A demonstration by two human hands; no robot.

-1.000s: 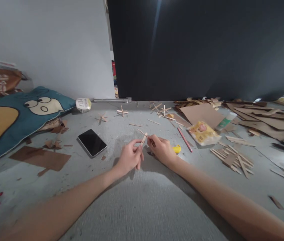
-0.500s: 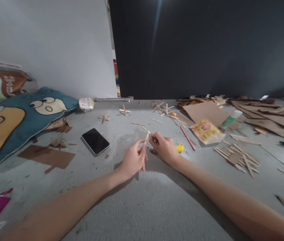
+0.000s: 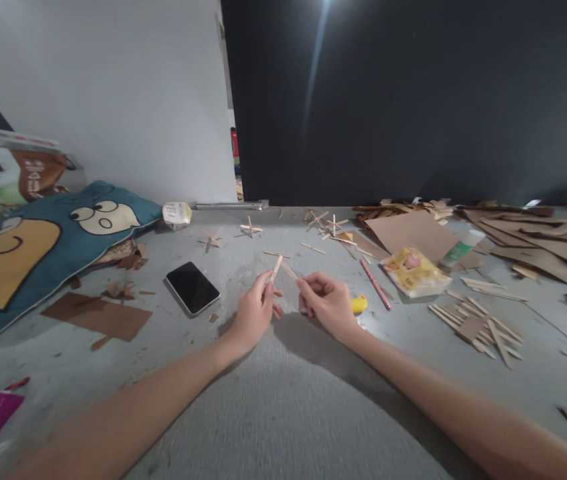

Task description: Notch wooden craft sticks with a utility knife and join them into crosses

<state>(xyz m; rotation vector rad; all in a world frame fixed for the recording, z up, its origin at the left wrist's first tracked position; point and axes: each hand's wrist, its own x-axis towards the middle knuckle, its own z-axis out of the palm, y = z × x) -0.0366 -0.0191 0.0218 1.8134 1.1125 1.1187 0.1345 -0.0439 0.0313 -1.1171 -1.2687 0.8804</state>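
Note:
My left hand (image 3: 255, 308) pinches a wooden craft stick (image 3: 277, 267) that points up and away from me. Between the thumb and fingers of my right hand (image 3: 327, 303) is a second craft stick (image 3: 289, 270), slanting up to the left. The far ends of the two sticks come close together; whether they touch I cannot tell. Just behind them lies a loose stick (image 3: 269, 253) on the grey table. A yellow tool (image 3: 358, 304), partly hidden, rests beside my right hand. Farther back stands a small star of crossed sticks (image 3: 251, 228).
A phone (image 3: 192, 288) lies to the left, near a blue pillow (image 3: 108, 200) and cardboard scraps (image 3: 101, 317). On the right are a pink pencil (image 3: 376, 285), a tissue pack (image 3: 415, 272), a glue stick (image 3: 461, 249) and a pile of craft sticks (image 3: 478, 327). A dark panel (image 3: 388, 100) rises behind.
My left hand has moved left, and my hands are farther apart. The stick in my right hand shows more of its flat side. The view has tilted slightly up.

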